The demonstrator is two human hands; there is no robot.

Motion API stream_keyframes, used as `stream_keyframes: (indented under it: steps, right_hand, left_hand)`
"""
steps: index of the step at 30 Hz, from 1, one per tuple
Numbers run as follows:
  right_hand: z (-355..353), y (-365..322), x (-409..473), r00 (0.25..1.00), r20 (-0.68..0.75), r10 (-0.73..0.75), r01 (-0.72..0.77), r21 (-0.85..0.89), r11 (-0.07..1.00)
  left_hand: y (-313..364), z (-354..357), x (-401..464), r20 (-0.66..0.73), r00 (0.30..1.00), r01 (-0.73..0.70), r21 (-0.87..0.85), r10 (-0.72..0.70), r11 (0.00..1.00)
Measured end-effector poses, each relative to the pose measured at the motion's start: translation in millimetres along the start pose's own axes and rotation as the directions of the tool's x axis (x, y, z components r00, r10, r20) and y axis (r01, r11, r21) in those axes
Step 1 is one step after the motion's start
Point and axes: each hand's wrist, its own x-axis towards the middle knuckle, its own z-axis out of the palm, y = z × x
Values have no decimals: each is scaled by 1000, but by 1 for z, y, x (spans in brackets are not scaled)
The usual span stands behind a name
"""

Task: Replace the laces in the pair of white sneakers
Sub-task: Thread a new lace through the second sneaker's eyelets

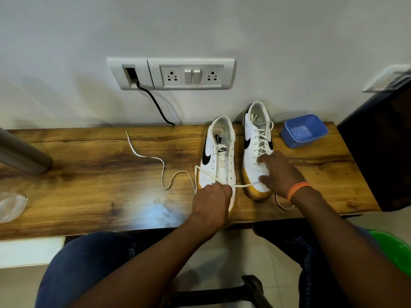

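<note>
Two white sneakers with black swooshes stand side by side on the wooden table [89, 170], toes toward me. The left sneaker [219, 156] has bare eyelets; a loose white lace [163, 167] snakes across the table to its left and runs to its toe. My left hand [211, 201] covers that toe, fingers curled round the lace. The lace carries on rightward to my right hand [278, 174], which rests on the front of the right sneaker [258, 138] with fingers spread. That shoe is laced.
A blue plastic tub [303, 131] stands right of the shoes near the wall. A socket panel [171, 73] with a black cable [155, 103] is on the wall. A clear plastic object [11, 205] lies at the left edge, a grey post [22, 154] beyond it.
</note>
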Motion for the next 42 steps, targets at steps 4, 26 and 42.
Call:
stream_keyframes:
  steps: [4,26,42]
  right_hand:
    - [24,-41,-9,989,112,-99,88,101,991]
    - [4,4,-6,994,101,-35,16,182,983]
    - [43,-58,-19,921,144,-362,305,314,899]
  left_hand:
    - [-23,-6,12,-221,954,144,-256,-203,956]
    - [-43,-9,32,31,997,-50,-382,66,923]
    - [-110,-98,20,-42,997,-28,-980,-66,198]
